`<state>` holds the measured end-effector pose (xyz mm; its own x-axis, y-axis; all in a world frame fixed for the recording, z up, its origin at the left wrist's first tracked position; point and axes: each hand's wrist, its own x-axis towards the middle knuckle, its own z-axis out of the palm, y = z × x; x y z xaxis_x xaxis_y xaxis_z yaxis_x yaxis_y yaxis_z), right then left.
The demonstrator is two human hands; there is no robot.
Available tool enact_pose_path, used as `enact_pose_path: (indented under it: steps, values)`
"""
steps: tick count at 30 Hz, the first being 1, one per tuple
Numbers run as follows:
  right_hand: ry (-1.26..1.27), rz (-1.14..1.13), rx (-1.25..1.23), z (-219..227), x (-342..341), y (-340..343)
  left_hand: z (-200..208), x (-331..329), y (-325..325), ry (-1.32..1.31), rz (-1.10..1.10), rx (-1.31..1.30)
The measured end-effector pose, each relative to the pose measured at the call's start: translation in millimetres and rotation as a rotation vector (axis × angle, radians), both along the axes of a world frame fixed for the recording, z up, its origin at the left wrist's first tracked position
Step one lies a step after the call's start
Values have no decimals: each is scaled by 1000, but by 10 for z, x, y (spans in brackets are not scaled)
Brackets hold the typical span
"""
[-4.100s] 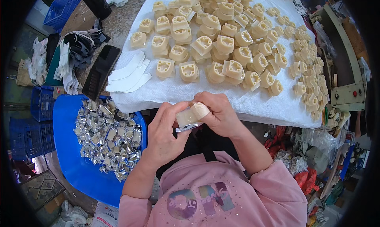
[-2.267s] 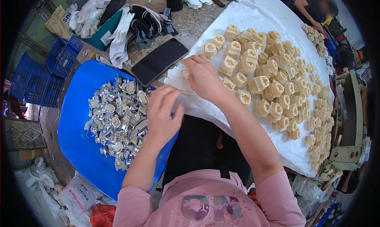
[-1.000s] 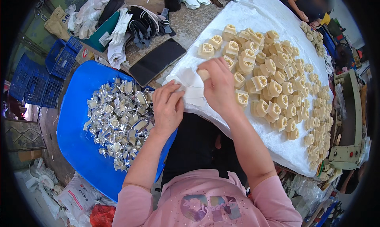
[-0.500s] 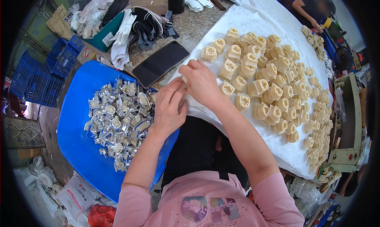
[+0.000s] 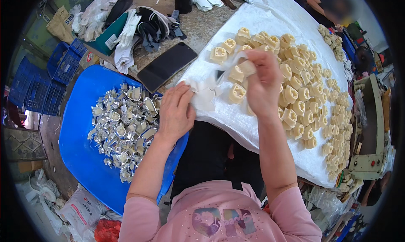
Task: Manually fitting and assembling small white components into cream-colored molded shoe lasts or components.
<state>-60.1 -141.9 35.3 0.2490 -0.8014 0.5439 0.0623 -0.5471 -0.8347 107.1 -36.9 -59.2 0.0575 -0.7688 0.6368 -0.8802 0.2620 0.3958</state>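
Right hand (image 5: pixel 263 88) grips beige block (image 5: pixel 247 67), frame centre; left hand (image 5: pixel 176 113) pinches white strip (image 5: pixel 205 94). Many beige blocks (image 5: pixel 303 94) already laid on white sheet (image 5: pixel 287 26); big pile of silver parts (image 5: pixel 122 126) remains in blue tray (image 5: pixel 80 157), left.

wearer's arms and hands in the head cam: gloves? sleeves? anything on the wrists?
Both hands are bare: no gloves on the left hand or the right hand. No rings, watch or bands visible on fingers or wrists. The forearms are uncovered; pink sleeves are pushed up to about the elbows. They belong to a pink top with a small sparkly print on the chest.
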Motion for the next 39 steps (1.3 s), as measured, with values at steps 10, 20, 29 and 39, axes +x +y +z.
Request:
enact_pose_path:
  steps: [10,20,29,39]
  values:
    - [119,111,68,157,-745,441,350,-25,134,-21,27,61]
    - [291,140,5,-147,-845,670,206,-442,142,-73,-103,306]
    - [213,81,55,-200,-965,656,429,-143,11,-177,-10,294]
    - [230,207,35,-109,-944,613,546,-906,282,480,-394,422]
